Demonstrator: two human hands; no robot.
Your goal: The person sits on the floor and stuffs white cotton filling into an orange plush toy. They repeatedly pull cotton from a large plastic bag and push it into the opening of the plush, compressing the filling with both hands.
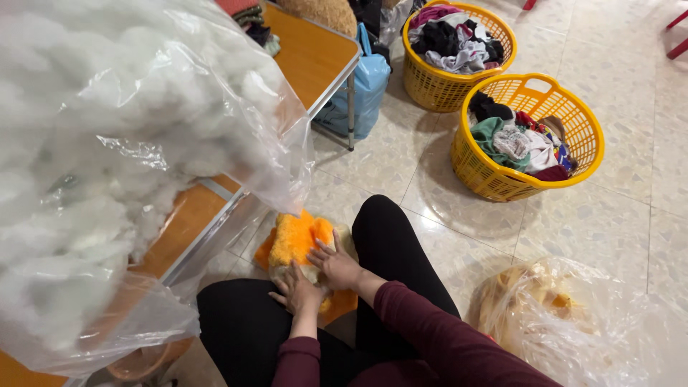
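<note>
- Left hand (297, 292): fingers spread, palm down, pressed flat on the near part of the plush toy; dark red sleeve to the wrist.
- Right hand (337, 266): fingers spread, palm down, laid flat on the toy just beside the left hand, the two hands touching or nearly so; nothing is pinched or gripped.
- Plush toy (295, 240): orange and cream soft fabric, lying between the person's knees, partly on the lap and partly over the floor, just off the near edge of the table.
- Legs (390, 247): black trousers, one knee raised to the right of the toy.
- Table (315, 57): orange-brown top with a metal rim and leg, standing to the left; its far right corner points towards the baskets.
- Bag of stuffing (107, 158): large clear plastic bag full of white fibre fill, resting on the table and overhanging its near edge above the toy.
- Blue bag (365, 89): on the floor against the table leg at the far right corner.
- Near basket (502, 179): yellow plastic, round, holding mixed coloured cloth, on the tiled floor well apart from the hands.
- Far basket (430, 86): yellow plastic, holding dark and pale cloth, just behind the near one.
- Clear bag (559, 315): crumpled plastic with yellowish contents, on the floor by the right arm.
</note>
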